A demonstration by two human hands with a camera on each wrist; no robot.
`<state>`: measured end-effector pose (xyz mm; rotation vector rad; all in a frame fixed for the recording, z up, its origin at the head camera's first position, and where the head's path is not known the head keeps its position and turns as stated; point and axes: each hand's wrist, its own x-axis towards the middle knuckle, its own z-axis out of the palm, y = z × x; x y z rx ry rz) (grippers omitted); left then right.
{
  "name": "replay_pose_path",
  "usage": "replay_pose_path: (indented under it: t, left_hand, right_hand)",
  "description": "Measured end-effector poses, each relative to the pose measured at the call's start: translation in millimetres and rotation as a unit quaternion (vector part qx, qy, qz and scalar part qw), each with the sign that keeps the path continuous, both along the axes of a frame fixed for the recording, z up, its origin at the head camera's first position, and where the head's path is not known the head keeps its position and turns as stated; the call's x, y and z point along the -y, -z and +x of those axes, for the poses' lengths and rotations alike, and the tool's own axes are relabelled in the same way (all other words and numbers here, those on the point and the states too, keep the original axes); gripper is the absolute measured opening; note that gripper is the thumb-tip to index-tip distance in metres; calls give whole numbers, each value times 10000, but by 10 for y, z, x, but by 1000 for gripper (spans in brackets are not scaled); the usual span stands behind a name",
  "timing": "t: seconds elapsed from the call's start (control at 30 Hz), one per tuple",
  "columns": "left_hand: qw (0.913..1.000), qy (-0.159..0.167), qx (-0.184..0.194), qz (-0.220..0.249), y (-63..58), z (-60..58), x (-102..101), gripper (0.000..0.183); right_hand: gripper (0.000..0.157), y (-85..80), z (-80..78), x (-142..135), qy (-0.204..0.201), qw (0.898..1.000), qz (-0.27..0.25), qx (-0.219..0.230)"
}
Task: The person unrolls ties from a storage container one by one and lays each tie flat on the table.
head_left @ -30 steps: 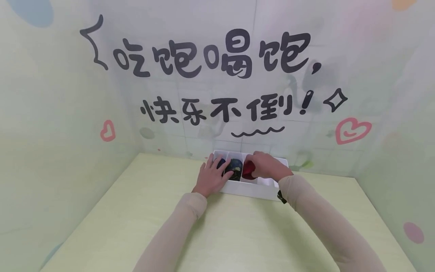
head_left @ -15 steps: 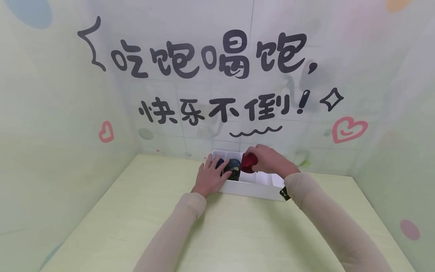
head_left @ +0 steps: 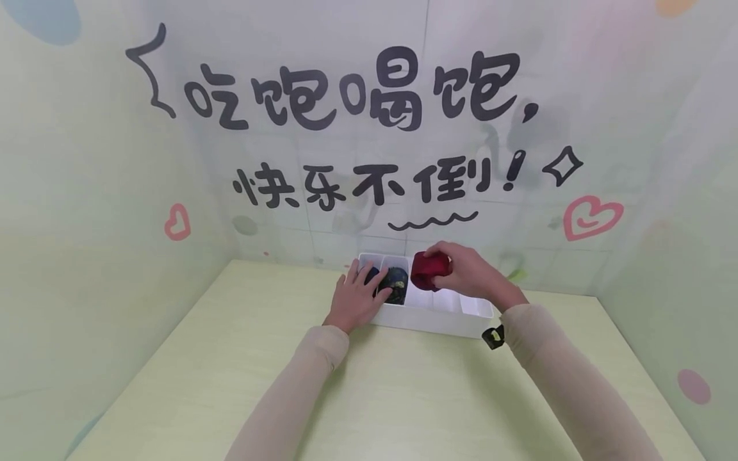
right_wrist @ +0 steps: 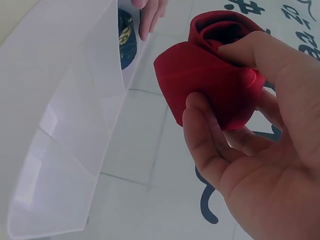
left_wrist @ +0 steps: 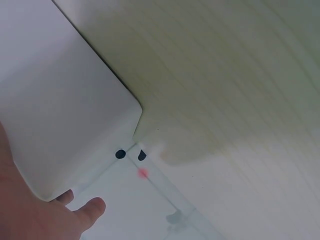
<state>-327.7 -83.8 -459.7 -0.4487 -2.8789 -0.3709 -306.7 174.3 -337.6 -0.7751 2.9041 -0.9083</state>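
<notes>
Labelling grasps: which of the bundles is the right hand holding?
The red bundle, pinched in the right hand. The dark blue bundle and dark patterned bundle sit in compartments of the white box.

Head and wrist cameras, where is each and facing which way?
Head: on the head, facing forward-down at the white box; left hand, right hand, sleeves show.
Left wrist: on that wrist, facing box and table; left hand shows.
Right wrist: on that wrist, facing red roll; both hands show.
Head and right wrist share the roll.
</notes>
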Motion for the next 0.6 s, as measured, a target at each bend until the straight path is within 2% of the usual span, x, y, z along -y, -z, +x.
replay_pose_path:
  t: [0.37,0.6]
  left_hand:
    - [9999,48,-38,88,6,18,3,58]
    - [9999,44,-86,-35,62,-54,14,60]
  right_hand:
    - [45,163,241,-35,-171,9956,-837,381]
    - [45,296,370,-31,-323,9906,-1236,488]
